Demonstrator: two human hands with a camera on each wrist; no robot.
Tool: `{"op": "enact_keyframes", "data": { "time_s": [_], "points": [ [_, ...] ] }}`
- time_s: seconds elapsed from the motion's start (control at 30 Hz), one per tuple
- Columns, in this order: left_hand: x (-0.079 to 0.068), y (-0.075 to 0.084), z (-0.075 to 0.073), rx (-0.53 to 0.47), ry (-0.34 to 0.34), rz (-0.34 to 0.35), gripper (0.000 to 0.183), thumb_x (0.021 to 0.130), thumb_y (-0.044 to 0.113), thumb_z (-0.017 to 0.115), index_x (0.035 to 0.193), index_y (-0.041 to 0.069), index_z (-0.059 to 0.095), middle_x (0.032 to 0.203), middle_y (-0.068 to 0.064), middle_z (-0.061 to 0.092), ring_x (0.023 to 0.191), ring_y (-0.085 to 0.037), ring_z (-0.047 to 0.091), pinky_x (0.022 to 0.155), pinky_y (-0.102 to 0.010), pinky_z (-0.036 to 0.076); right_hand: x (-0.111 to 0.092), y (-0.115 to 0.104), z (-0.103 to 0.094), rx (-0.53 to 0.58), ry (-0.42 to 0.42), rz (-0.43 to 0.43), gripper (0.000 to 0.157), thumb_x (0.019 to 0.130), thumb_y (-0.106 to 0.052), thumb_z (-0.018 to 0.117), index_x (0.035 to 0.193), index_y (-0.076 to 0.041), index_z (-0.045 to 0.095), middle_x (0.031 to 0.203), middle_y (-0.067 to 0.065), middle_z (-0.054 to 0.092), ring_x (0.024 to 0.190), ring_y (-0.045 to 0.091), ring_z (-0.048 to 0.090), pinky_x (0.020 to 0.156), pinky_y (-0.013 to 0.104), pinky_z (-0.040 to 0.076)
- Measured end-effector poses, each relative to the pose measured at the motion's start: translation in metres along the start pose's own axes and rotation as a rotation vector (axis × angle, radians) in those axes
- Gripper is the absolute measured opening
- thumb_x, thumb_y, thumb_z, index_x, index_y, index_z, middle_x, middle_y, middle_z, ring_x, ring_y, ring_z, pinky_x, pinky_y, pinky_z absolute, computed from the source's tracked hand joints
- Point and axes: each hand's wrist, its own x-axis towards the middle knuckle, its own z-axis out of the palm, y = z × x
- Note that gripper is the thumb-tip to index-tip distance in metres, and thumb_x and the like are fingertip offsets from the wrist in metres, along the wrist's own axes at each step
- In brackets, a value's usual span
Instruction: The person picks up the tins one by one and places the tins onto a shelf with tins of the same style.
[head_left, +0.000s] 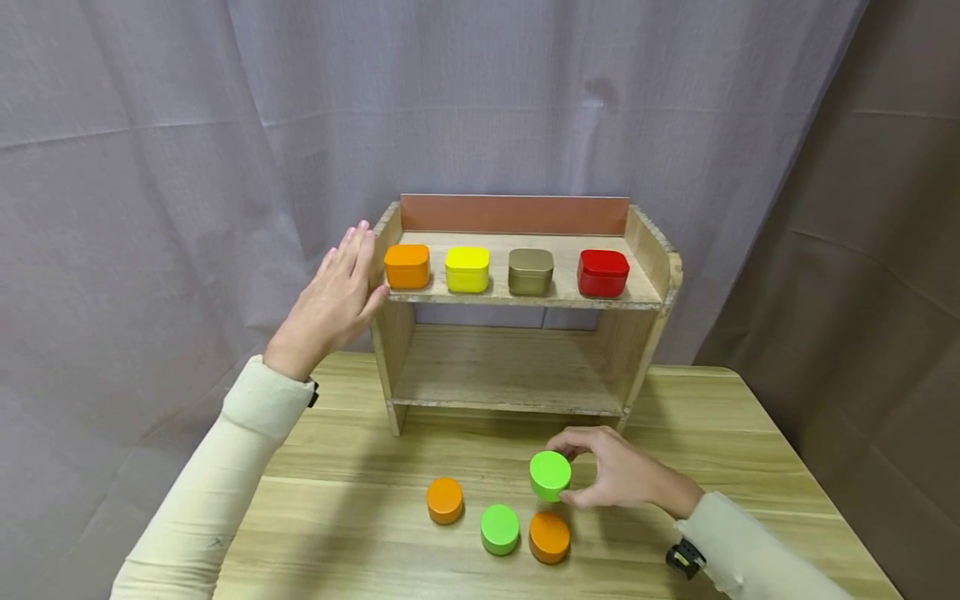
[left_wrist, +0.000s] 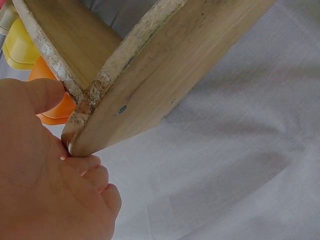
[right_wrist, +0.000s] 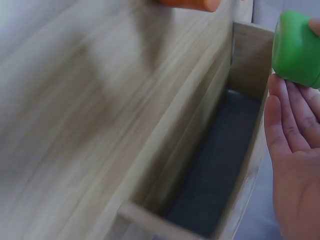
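My right hand (head_left: 622, 471) pinches a bright green round container (head_left: 551, 476) between thumb and fingers, raised over the table in front of the shelf. In the right wrist view the same green container (right_wrist: 295, 47) sits at the fingertips. Below it lie an orange round container (head_left: 550, 537), another green one (head_left: 499, 529) and a second orange one (head_left: 445, 500). My left hand (head_left: 333, 292) rests against the left side of the wooden shelf (head_left: 502, 362), fingers straight and pointing up. In the left wrist view its thumb (left_wrist: 47, 95) touches the front corner of the shelf.
Along the shelf's upper board stand an orange box (head_left: 407, 267), a yellow box (head_left: 467, 269), an olive box (head_left: 530, 272) and a red box (head_left: 603, 273). Grey curtains (head_left: 487, 92) hang behind the wooden table (head_left: 712, 433), with a darker one at the right.
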Motion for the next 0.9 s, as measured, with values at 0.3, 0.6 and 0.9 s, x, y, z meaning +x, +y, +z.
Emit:
{"op": "enact_keyframes", "data": {
  "time_s": [0.3, 0.6, 0.9],
  "points": [
    [0.001, -0.001, 0.000, 0.009, 0.003, 0.008, 0.075, 0.112, 0.031, 0.045, 0.168, -0.002, 0.008, 0.178, -0.022, 0.005, 0.166, -0.040, 0.008, 0.134, -0.060, 0.015, 0.050, -0.010, 0.015, 0.011, -0.009, 0.054, 0.048, 0.080, -0.026, 0.090, 0.124, -0.028, 0.070, 0.118, -0.016, 0.073, 0.103, 0.003, 0.067, 0.094, 0.035, 0.062],
    [0.000, 0.001, -0.001, 0.004, 0.011, 0.013, 0.075, 0.112, 0.031, 0.045, 0.168, -0.002, 0.007, 0.178, -0.021, 0.004, 0.166, -0.040, 0.008, 0.134, -0.059, 0.015, 0.093, -0.014, 0.030, -0.027, 0.044, 0.066, 0.048, 0.079, -0.030, 0.090, 0.124, -0.022, 0.073, 0.111, -0.014, 0.075, 0.098, 0.004, 0.067, 0.091, 0.032, 0.061],
    [-0.001, 0.000, -0.001, -0.001, -0.004, 0.003, 0.075, 0.112, 0.031, 0.044, 0.168, -0.002, 0.006, 0.178, -0.021, 0.003, 0.166, -0.039, 0.006, 0.134, -0.059, 0.014, 0.133, -0.015, 0.043, 0.001, 0.090, 0.081, 0.048, 0.079, -0.028, 0.090, 0.123, -0.017, 0.074, 0.112, -0.008, 0.076, 0.098, 0.008, 0.069, 0.089, 0.027, 0.061]
  ]
}}
